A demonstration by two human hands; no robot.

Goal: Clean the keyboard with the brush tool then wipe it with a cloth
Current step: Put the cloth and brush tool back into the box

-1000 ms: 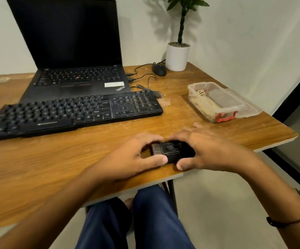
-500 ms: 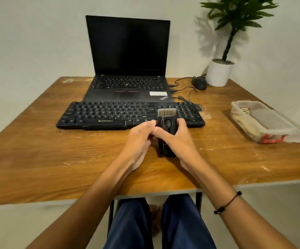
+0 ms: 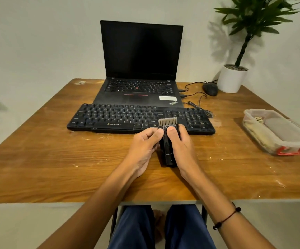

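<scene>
I see both hands closed on the black brush tool [image 3: 167, 150] — left hand [image 3: 143, 150] pinching its side, right hand [image 3: 178, 146] wrapped round it, thumb on top. Its bristles point to 12 o'clock, over the keyboard's [image 3: 120, 117] near edge — the laptop [image 3: 142, 69] sits beyond it, the plastic box [image 3: 278, 133] at 3 o'clock.

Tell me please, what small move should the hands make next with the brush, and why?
Probably tip the brush tool forward onto the keyboard. Both the left hand and right hand hold it, its bristles already out and pointing toward the keys, just short of touching them.
</scene>
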